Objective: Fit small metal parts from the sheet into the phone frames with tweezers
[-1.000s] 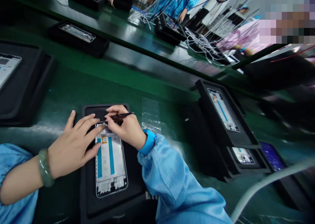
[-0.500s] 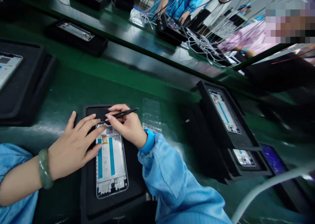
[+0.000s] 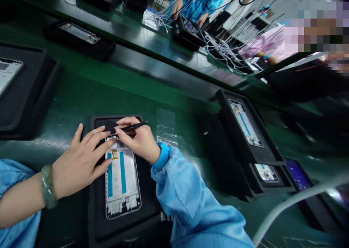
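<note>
A phone frame [image 3: 129, 179] with blue strips and a small orange flex piece lies in a black foam tray [image 3: 98, 219] in front of me. My left hand [image 3: 79, 159] has its fingers spread, the fingertips resting on the frame's upper left edge and the thumb near its left side. Between thumb and fingers my right hand [image 3: 139, 137] pinches dark tweezers [image 3: 135, 127], held aslant over the frame's top end. The tweezer tips and the spot they touch are too small to make out.
Right of the tray lies a clear plastic sheet [image 3: 166, 126]. Stacked black trays [image 3: 261, 155] with phone frames stand at right, more trays [image 3: 24, 95] at left. A grey cable [image 3: 294, 199] arcs at lower right. Across the bench, a co-worker's hands [image 3: 177, 8] are at a black box.
The tweezers and my right hand have shifted slightly, the tweezers' rear end now lower and further left. My left hand stays on the frame. The whole view has drifted a little.
</note>
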The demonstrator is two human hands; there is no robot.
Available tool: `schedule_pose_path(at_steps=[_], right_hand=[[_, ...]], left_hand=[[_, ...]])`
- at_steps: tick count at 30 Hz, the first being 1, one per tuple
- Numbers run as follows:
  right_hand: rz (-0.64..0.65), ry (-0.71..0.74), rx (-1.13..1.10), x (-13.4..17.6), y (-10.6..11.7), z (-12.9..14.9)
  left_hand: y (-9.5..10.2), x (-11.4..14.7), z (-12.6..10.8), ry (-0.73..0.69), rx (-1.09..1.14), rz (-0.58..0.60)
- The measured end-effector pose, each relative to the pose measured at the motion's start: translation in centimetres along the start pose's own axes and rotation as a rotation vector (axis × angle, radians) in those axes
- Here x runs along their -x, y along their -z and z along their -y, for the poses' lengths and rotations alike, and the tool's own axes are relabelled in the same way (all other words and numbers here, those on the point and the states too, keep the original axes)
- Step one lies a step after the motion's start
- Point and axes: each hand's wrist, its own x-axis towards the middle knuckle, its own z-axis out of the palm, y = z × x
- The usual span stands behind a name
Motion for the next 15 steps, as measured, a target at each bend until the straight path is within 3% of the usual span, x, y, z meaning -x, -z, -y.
schedule_pose_path(at_steps=[4,11,15], right_hand=[[0.012,0.035,0.055,0.11,-0.17,0.23],[-0.076,-0.138,-0.097,-0.07,-0.14,-0.18],[-0.051,-0.073,-0.035,0.04,-0.22,0.07]], left_hand=[[-0.11,-0.03,-0.01,0.009,0.017,-0.004],[0.02,-0.09,0.14,0.021,0.021,0.024],[0.11,-0.10,0.20,0.015,0.015,0.027]])
